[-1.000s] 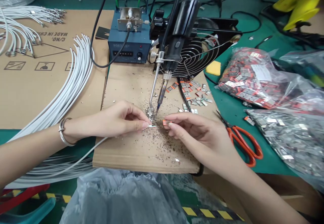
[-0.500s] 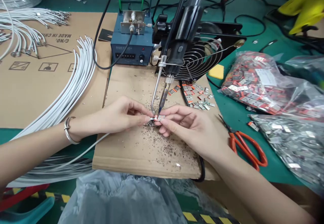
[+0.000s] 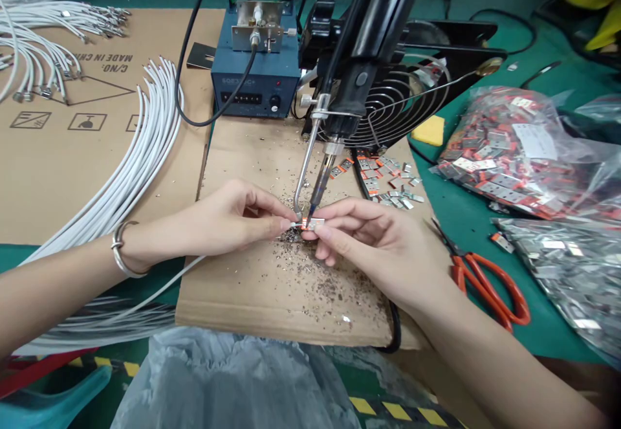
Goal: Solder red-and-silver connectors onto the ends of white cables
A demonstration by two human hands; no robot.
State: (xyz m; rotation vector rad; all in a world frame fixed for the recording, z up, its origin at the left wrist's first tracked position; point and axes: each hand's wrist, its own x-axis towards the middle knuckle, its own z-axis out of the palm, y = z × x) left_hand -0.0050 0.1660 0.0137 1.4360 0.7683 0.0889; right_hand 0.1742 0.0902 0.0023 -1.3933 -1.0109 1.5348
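Connector, orange-and-silver, one: at tip of soldering iron, between side edges of cardboard sheet; right hand, fingers clamped on it. White cable, one: end pinched in left hand's fingers.

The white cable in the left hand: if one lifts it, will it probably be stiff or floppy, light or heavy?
The white cable would probably bend easily, yet spring a little: its visible part curves gently, without sharp kinks. It is likely light, as the left hand pinches its end with just thumb and fingers. The thin trailing length may droop.
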